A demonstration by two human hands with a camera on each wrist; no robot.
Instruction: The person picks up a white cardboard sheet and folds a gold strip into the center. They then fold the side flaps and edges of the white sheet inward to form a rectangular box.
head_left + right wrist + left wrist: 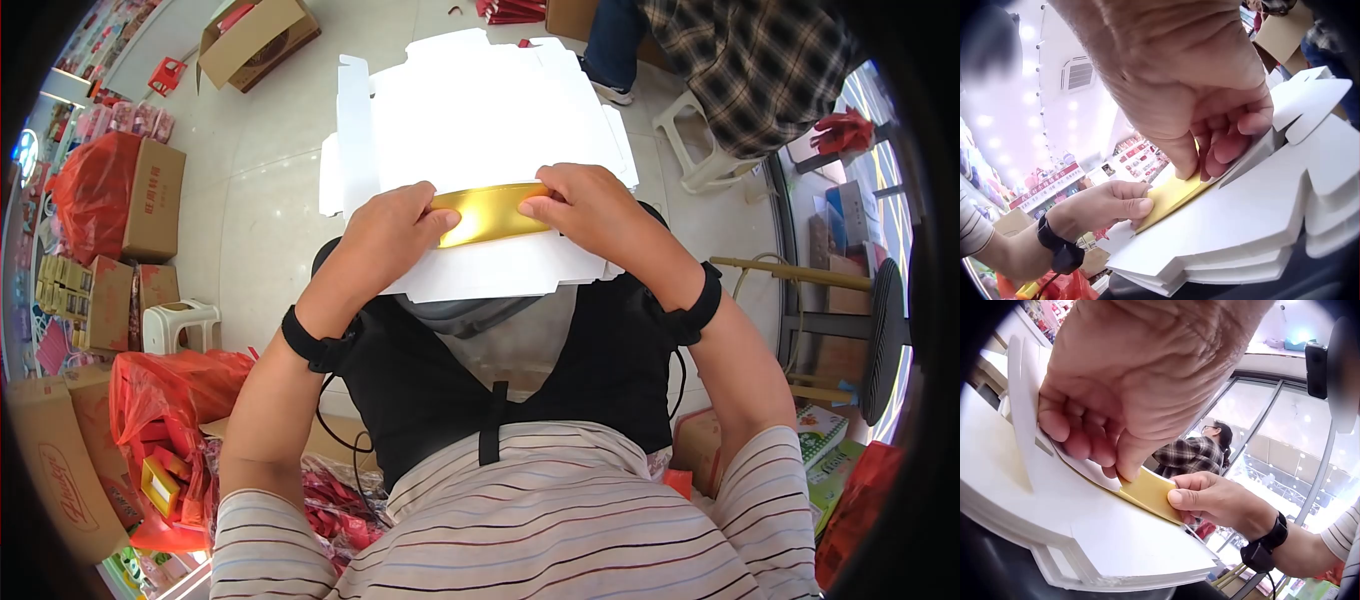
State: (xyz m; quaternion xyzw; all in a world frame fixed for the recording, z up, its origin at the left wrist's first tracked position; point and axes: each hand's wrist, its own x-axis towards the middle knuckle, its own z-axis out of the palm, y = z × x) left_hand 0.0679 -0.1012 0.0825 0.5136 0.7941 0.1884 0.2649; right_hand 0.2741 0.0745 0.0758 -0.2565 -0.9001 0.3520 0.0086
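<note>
A stack of white die-cut cardboard sheets (490, 120) lies across the person's lap, some flaps standing up at its left side. Along its near part runs a shiny gold cardboard strip (490, 213), bent up over the white board. My left hand (393, 228) pinches the strip's left end between thumb and curled fingers. At the other end my right hand (590, 210) pinches it the same way, thumb on the gold face. Close up in the left wrist view, the gold strip (1150, 492) spans between both hands. In the right wrist view its gold face (1172, 199) slopes beside the white sheets.
A dark rounded support (480, 315) shows under the stack. At left stand cardboard boxes (155, 200), a small white stool (180, 325) and a red plastic bag (165, 420). Another person in a plaid shirt (750, 60) sits on a white stool (700, 150) at the far right.
</note>
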